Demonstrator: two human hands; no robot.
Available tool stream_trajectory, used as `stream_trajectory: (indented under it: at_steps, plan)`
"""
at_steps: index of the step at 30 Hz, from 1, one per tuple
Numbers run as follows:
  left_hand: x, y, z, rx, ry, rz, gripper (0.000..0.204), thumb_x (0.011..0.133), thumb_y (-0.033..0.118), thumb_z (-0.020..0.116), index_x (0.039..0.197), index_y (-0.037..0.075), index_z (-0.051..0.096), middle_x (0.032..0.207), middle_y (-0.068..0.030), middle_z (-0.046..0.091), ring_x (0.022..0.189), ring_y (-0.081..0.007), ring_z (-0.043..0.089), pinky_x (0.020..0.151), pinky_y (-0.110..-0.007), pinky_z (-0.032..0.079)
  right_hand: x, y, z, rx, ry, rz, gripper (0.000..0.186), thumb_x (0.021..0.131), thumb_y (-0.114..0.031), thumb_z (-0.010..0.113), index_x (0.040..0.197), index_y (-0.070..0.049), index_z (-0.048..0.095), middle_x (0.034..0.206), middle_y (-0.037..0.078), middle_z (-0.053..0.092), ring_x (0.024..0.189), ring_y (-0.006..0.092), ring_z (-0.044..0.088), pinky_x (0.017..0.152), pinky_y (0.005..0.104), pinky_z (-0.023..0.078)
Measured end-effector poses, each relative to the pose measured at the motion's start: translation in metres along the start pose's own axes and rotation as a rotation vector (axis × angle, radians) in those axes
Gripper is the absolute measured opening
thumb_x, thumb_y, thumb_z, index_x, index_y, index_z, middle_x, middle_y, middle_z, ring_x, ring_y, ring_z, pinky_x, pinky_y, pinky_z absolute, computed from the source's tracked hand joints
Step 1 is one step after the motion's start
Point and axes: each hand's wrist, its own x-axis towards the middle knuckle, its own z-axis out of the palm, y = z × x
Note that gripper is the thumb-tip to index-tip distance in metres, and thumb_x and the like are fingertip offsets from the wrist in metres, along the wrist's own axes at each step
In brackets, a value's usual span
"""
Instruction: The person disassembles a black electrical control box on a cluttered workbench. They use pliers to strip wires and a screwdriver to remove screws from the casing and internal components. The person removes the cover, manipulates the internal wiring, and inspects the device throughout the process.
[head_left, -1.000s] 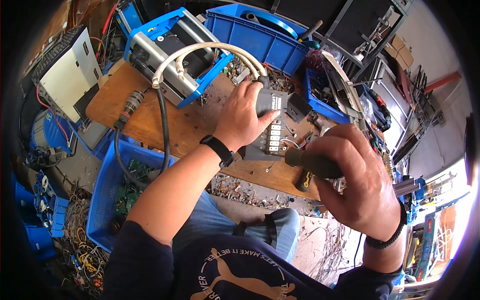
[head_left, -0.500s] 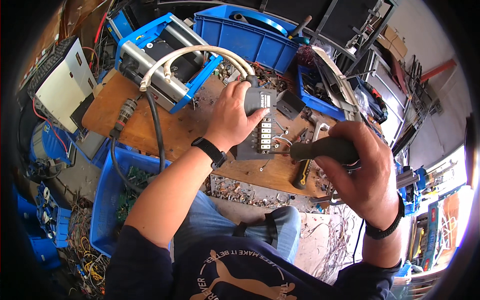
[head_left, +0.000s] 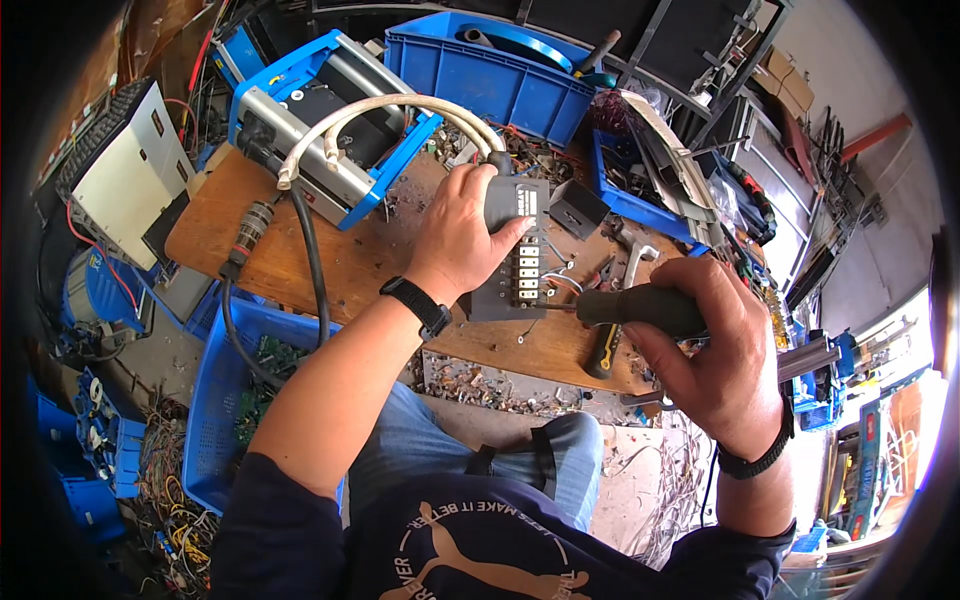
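My left hand (head_left: 460, 230) grips a dark grey box (head_left: 495, 300), thumb on its upper face beside a white terminal strip (head_left: 527, 275). My right hand (head_left: 725, 355) holds a dark-handled screwdriver (head_left: 625, 308), its thin shaft reaching the lower end of the strip; whether the tip touches a screw is unclear. Short loose wires (head_left: 563, 284) lie right of the strip. Two pale sleeved cables (head_left: 400, 101) arch from the box's top. A hammer (head_left: 605, 350) with a black-and-yellow handle lies on the wooden bench (head_left: 220, 200) beneath the screwdriver.
A blue-and-silver machine frame (head_left: 360, 200) sits at the back left, blue crates (head_left: 490, 90) behind and right. A cylindrical connector (head_left: 252, 232) on a black cable hangs left. A blue basket (head_left: 205, 420) of circuit boards stands below left; a white cabinet (head_left: 125, 170) stands far left.
Since a second ago, my right hand and the screwdriver have shifted slightly right relative to the box, with the thumb repositioned on the handle. The view has shifted slightly, moving the box leftward in it.
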Motion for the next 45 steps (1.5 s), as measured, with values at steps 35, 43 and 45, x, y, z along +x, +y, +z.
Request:
stream_trajectory:
  at_steps: [35, 43, 45]
  plan:
    - [-0.002, -0.001, -0.002, 0.027, 0.003, 0.008, 0.061, 0.081, 0.029, 0.075, 0.125, -0.003, 0.048, 0.122, -0.0226, 0.053, 0.115, -0.0379, 0.052, 0.099, -0.044, 0.044, -0.005, -0.017, -0.003, -0.097, -0.098, 0.173, 0.028, 0.076, -0.019, 0.078, 0.093, -0.004, 0.061, 0.076, 0.01, 0.062, 0.067, 0.0302, 0.065, 0.057, 0.0383, 0.05]
    - [-0.003, -0.004, 0.0, 0.034, 0.031, 0.019, 0.058, 0.083, 0.032, 0.072, 0.126, 0.0, 0.049, 0.122, -0.0206, 0.053, 0.111, -0.0397, 0.055, 0.093, -0.045, 0.047, 0.003, -0.02, -0.016, -0.191, -0.252, -0.141, 0.036, 0.07, -0.012, 0.077, 0.103, -0.009, 0.064, 0.088, 0.01, 0.055, 0.088, 0.0296, 0.061, 0.065, 0.0409, 0.05]
    - [-0.002, -0.003, 0.0, 0.029, 0.023, 0.012, 0.057, 0.083, 0.03, 0.072, 0.125, -0.001, 0.05, 0.122, -0.0214, 0.053, 0.113, -0.0391, 0.054, 0.095, -0.045, 0.046, 0.005, -0.027, -0.011, -0.248, -0.097, 0.039, 0.036, 0.07, -0.013, 0.077, 0.103, -0.009, 0.064, 0.087, 0.01, 0.054, 0.086, 0.0292, 0.061, 0.064, 0.0411, 0.05]
